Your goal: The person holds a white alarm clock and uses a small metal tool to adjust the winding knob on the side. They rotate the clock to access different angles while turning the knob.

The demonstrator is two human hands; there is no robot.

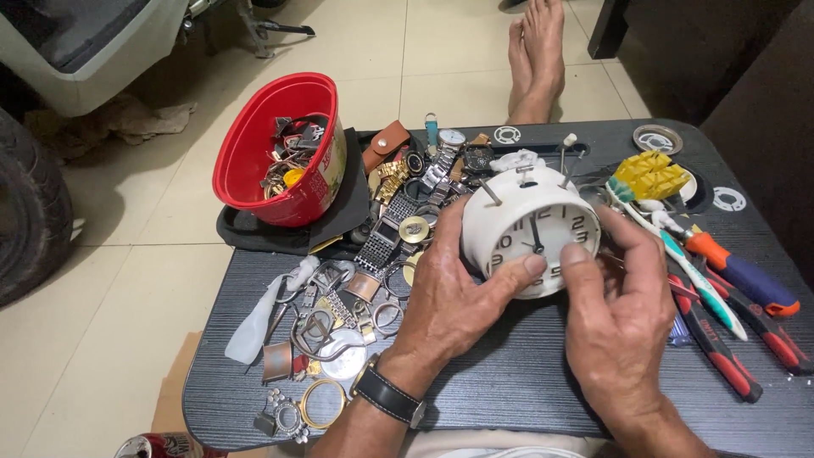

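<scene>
A round white alarm clock (527,227) with a white dial and black hands is tilted up above the dark table (509,373). My left hand (454,293) grips its left side, thumb resting on the lower dial; a black wristwatch is on that wrist. My right hand (615,309) holds the clock's right lower edge, thumb pressed on the face. Thin metal posts stick out of the clock's top.
A red bowl (280,153) of watch parts sits at the back left on a black cloth. Watches, straps and metal rings (356,297) litter the table's left. Pliers and screwdrivers (729,297) and a yellow brush (649,176) lie right. Bare feet (536,59) rest on the tiled floor.
</scene>
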